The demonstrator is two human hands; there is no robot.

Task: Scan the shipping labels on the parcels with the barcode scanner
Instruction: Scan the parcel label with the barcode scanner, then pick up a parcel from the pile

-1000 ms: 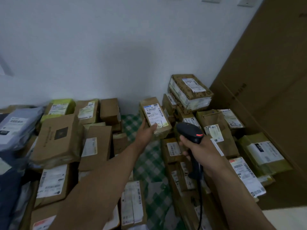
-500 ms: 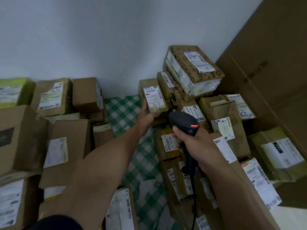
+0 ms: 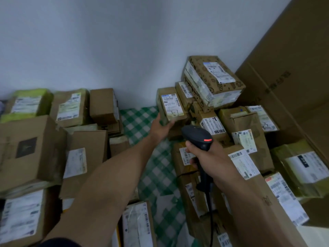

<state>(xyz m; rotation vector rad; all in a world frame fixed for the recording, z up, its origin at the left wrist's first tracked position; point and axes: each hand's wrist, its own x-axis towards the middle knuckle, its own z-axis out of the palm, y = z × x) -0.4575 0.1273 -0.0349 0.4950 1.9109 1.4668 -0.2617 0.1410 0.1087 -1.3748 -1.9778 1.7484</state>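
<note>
Your left hand [image 3: 161, 128] tilts a small parcel [image 3: 175, 118] up beside the right stack [image 3: 211, 81], grip curled under it so its label [image 3: 170, 104] faces the barcode scanner [image 3: 196, 135] clasped in your right hand [image 3: 211, 155] just below

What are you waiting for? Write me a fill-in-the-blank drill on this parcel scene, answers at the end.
1. The right hand grips the barcode scanner, which is coloured ____.
2. The left hand holds a small parcel with its white ____ showing.
3. The checked cloth between the piles is white and ____.
4. The patterned box sits on ____ of the right-hand stack.
Missing words: black, label, green, top.
</note>
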